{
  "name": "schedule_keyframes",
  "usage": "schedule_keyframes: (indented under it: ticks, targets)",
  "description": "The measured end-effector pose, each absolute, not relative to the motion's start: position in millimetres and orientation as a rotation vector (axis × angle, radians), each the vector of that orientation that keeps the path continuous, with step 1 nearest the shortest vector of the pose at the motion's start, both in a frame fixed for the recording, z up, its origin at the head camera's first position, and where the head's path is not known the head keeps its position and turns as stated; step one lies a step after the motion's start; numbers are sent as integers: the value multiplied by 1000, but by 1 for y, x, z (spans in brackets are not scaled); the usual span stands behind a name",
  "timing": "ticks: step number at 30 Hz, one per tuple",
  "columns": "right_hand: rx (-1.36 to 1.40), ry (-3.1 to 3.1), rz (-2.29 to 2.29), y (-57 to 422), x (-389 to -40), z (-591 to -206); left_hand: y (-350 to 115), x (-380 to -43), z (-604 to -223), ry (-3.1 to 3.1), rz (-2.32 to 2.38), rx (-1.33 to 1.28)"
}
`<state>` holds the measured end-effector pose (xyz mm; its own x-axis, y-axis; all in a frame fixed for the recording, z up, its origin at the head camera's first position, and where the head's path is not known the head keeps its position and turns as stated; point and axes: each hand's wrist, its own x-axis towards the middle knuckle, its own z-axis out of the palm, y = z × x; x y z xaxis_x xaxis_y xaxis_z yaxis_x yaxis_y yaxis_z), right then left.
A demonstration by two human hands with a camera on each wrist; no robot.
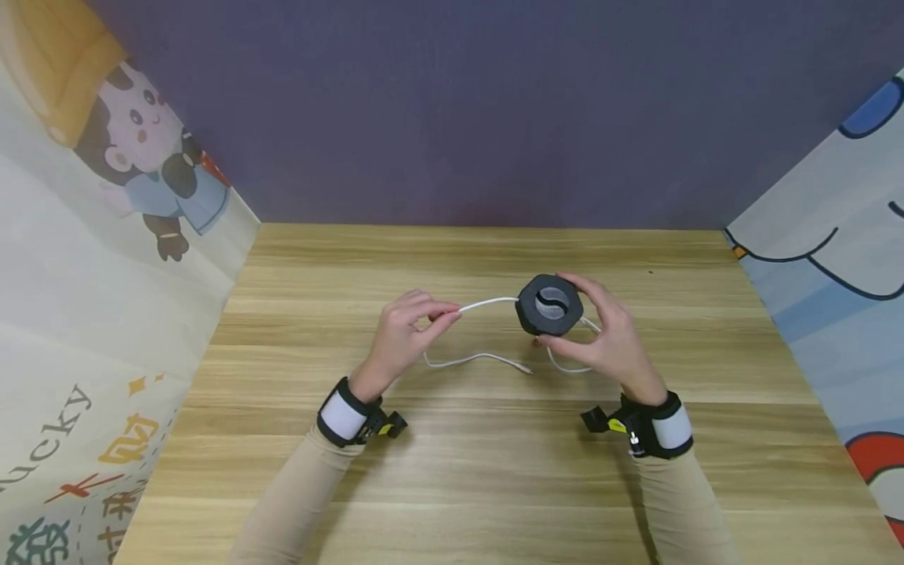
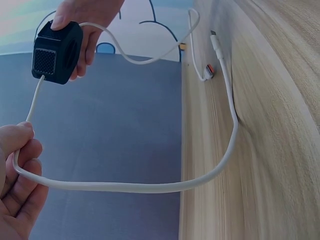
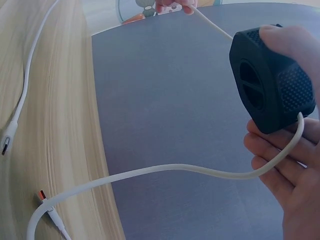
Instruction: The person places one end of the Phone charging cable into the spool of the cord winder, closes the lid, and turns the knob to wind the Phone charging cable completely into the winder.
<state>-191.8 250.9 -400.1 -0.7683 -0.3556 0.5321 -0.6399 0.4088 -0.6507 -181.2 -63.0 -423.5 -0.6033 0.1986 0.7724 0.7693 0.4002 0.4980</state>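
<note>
A black hexagonal cable winder [image 1: 526,318] with a grey S-split hub is held above the table by my right hand [image 1: 616,345], thumb and fingers on opposite sides. A white charging cable [image 1: 489,302] comes out of both sides of it. To the left, my left hand [image 1: 404,333] pinches this cable between thumb and fingers, a short stretch from the winder. Past those fingers the cable drops in a loop to a slim metal-tipped plug [image 2: 215,44] on the table. At the other end, a plug with an orange inside [image 3: 44,198] also lies on the wood.
Beneath both hands is a wood-grain table [image 1: 452,486]. A dark blue-grey wall [image 1: 452,118] stands behind its far edge, with cartoon-printed panels at left [image 1: 106,314] and right [image 1: 812,298]. Each wrist wears a black strap with a small camera mount.
</note>
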Motion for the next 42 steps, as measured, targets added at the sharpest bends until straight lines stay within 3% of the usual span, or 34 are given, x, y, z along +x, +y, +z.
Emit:
schedule_keyframes:
  ticks: [33,42]
  targets:
    - [988,-2358,1297,235,-192,-403,-47,-180,-418,-2406,-1197,-837]
    - [1024,-2353,1282,229,-192,-400,-31,-182,-404,-2334,-1383,-809]
